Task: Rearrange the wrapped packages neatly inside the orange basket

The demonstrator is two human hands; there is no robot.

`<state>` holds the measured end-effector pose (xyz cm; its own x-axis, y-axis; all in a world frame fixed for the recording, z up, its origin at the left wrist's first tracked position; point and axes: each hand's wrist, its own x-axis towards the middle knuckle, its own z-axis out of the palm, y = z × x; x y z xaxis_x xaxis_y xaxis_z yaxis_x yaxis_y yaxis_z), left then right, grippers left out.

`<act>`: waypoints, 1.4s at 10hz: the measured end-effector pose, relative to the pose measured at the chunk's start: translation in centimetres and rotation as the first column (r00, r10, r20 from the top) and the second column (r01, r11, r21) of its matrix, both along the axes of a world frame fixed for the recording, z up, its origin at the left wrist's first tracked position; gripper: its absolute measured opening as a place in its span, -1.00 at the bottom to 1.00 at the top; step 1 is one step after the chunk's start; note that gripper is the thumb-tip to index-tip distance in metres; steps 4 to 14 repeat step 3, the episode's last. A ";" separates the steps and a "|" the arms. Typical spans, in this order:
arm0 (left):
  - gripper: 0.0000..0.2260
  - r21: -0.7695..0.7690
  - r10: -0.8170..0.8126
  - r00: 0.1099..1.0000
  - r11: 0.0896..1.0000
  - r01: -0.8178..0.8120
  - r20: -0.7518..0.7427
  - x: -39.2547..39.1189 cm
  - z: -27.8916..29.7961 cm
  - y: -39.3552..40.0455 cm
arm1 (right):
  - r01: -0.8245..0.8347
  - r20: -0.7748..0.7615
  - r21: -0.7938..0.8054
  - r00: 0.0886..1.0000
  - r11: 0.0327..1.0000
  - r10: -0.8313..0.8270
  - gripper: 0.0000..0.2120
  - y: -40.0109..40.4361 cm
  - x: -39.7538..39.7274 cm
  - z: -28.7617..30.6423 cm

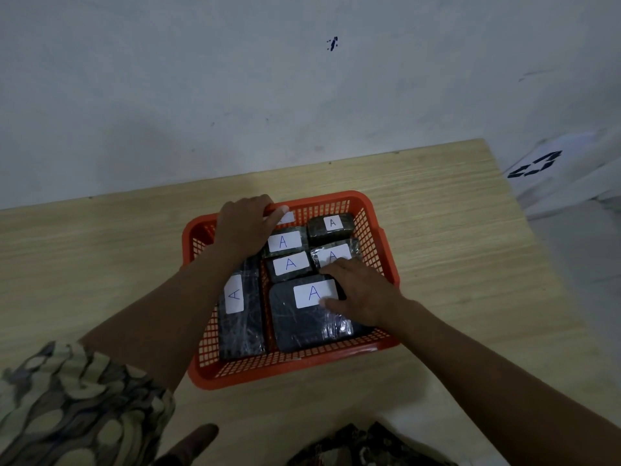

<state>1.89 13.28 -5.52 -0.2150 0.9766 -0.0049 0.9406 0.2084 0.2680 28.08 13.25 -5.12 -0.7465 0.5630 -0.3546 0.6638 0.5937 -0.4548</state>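
An orange basket (376, 227) sits on the wooden table, holding several dark wrapped packages with white "A" labels. A long package (240, 317) lies along the left wall. A large flat package (302, 324) fills the front right. Smaller packages (290, 264) sit behind it, one at the back right (331, 225). My left hand (247, 227) rests at the basket's back rim, fingers curled over a partly hidden package. My right hand (356, 290) lies on the large package, thumb on its label, fingertips touching the package behind (336, 252).
The wooden table (470, 264) ends at a pale wall behind. A white bag with a dark recycling mark (537, 164) lies off the table's right corner. Patterned fabric (67, 405) is at the near left.
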 end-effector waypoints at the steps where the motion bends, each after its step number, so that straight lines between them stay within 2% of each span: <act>1: -0.55 -0.002 0.013 1.000 1.000 -0.013 -0.009 0.2 0.1 -0.2 | -0.032 -0.005 0.098 0.999 0.995 0.032 -0.34 -0.5 0.2 -0.1; 2: -0.56 -0.003 0.000 1.000 1.000 0.000 -0.003 0.4 0.1 -0.6 | -0.024 -0.042 0.129 0.999 0.991 0.029 -0.31 -0.9 0.4 0.3; 3: -0.52 0.076 0.012 0.999 0.997 -0.010 -0.030 0.8 1.1 -1.4 | 0.062 -0.146 0.196 0.989 0.979 -0.034 -0.35 -0.4 0.4 1.8; 14: -0.52 0.076 0.012 0.999 0.997 -0.010 -0.030 0.8 1.1 -1.4 | 0.062 -0.146 0.196 0.989 0.979 -0.034 -0.35 -0.4 0.4 1.8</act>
